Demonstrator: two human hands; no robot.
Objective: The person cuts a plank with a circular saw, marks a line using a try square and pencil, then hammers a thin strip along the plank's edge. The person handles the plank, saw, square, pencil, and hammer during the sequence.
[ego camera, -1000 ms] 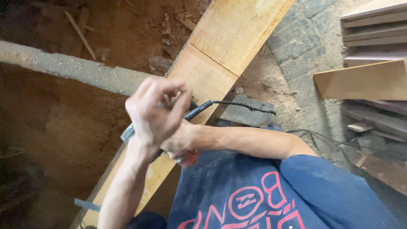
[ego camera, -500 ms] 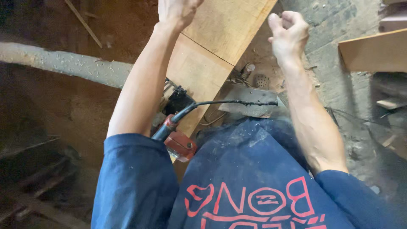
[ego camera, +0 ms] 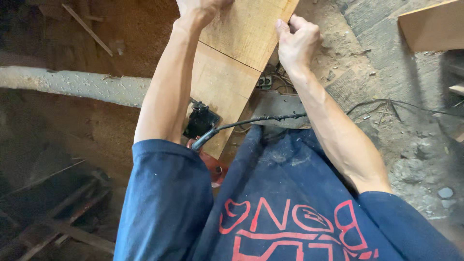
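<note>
On one plank (ego camera: pixel 232 72) (cut across) rest two hands: left hand (ego camera: pixel 200 7), right hand (ego camera: pixel 297 41).

The person wore a dark navy short-sleeved T-shirt, its cloth dusted pale with fine sawdust across the chest and flecked with small light specks on the sleeve. Large red outlined lettering ran across the front, seen upside down from above. Both sleeves ended above the elbows, leaving the forearms bare down to the left hand (ego camera: pixel 200 8) and right hand (ego camera: pixel 297 41). No gloves, watch or rings showed on either hand. The sleeve hems were plain and loosely cut.
</note>
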